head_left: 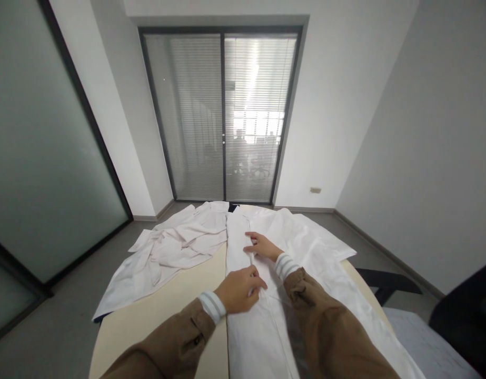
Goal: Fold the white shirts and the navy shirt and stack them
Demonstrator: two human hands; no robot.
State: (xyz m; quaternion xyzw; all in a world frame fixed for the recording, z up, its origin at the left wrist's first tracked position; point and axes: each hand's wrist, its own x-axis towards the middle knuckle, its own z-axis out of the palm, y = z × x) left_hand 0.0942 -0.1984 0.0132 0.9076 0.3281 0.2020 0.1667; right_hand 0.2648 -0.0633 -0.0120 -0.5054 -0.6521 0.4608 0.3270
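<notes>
We saw a pale table (195,287) and, along its middle and right side, white cloth (314,237) with a long folded strip (237,231). We judged the cloth light, soft, slightly slippery and hardly fragile, best held along the strip's edge. The right hand (264,246), farther, touched it with fingers spread; the left hand (239,289), nearer, curled over it, its pinch uncertain. We could read no label or writing.
</notes>
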